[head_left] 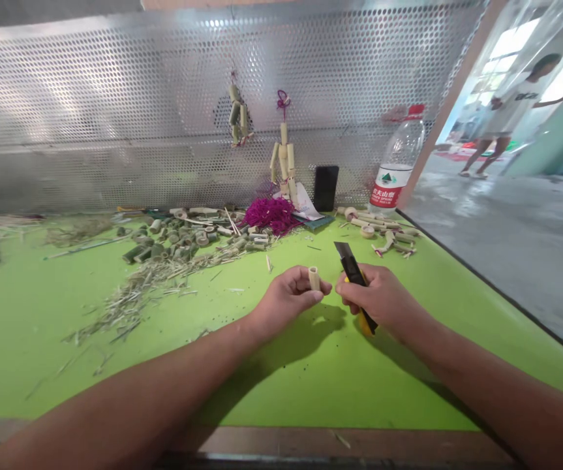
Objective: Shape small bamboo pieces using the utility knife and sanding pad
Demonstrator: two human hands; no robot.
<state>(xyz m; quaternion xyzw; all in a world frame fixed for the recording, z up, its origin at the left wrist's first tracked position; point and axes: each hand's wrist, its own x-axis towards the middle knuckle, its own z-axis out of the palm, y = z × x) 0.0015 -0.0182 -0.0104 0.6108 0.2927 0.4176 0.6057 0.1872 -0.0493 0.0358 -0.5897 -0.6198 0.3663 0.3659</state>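
Between the thumb and fingers of my left hand [288,297] stands a short, pale bamboo tube [314,279], its hollow end facing up. My right hand [383,297] grips a black and yellow utility knife [356,273], with the blade out and pointing up and away to the left. The two hands are close together above the green tabletop [261,378], and the blade is apart from the tube. Behind them, a jointed bamboo figure [284,160] hangs by a purple cord against the perforated metal panel.
Cut bamboo pieces [178,238] and shavings [127,300] spread over the left and back. Purple cord [271,215] lies heaped near a black phone [325,188]. At the back right stand a plastic bottle [389,176] and jointed bamboo parts [391,235]. A person [516,111] stands beyond the table.
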